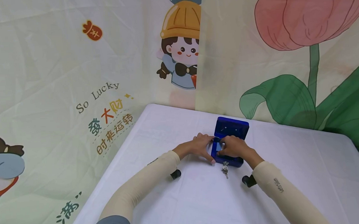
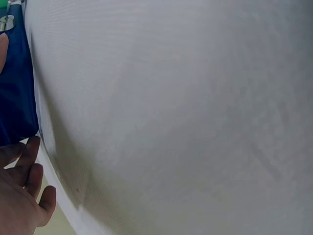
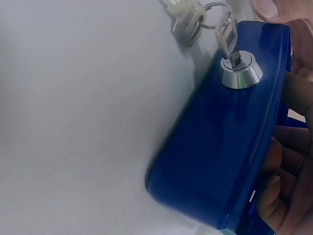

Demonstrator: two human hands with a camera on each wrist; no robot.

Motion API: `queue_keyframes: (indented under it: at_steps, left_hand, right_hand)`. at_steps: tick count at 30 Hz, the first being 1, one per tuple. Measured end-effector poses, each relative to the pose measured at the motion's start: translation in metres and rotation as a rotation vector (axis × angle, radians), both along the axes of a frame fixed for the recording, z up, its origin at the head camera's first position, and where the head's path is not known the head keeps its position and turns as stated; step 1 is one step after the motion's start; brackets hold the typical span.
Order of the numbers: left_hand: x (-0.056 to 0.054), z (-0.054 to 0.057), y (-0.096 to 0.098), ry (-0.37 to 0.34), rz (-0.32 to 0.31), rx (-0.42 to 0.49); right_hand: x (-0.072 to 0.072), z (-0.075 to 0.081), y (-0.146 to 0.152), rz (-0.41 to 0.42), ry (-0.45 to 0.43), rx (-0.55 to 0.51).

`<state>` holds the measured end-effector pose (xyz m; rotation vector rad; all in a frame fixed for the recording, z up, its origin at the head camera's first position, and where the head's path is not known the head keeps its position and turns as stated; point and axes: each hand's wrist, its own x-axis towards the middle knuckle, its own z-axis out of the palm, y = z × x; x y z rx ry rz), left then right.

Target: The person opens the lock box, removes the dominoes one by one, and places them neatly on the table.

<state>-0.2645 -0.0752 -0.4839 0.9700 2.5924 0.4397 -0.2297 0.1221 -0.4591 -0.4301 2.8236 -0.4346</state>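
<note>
A small blue metal cash box (image 1: pixel 235 161) stands on the table with its lid (image 1: pixel 231 128) raised. My left hand (image 1: pixel 199 147) holds the box by its left end, thumb near the front corner and fingers farther back. My right hand (image 1: pixel 234 146) reaches into the box with bent fingers; whether they grip anything is hidden. A light-blue patch (image 1: pixel 219 146) shows inside, between thumb and forefinger. In the right wrist view, a key (image 3: pixel 227 39) sits in the round silver lock (image 3: pixel 240 73) on the front, with other keys (image 3: pixel 188 24) hanging from its ring.
The white-covered table (image 1: pixel 177 199) extends around the box. Behind it hangs a printed cloth (image 1: pixel 128 44) with cartoon figures and a large tulip. Black wrist devices (image 1: pixel 248 180) hang beneath both forearms, close to the tabletop.
</note>
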Motion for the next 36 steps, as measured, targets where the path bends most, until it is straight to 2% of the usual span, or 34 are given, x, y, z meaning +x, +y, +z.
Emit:
queue_keyframes:
  at_steps: [22,36]
  left_hand:
    - [0.001,-0.001,-0.003,-0.029,0.002,0.027]
    - [0.003,0.0,-0.004,-0.036,0.006,0.039]
  right_hand:
    - [0.002,0.002,-0.011,-0.007,0.034,0.013]
    - [0.001,-0.002,-0.016,-0.006,0.044,0.06]
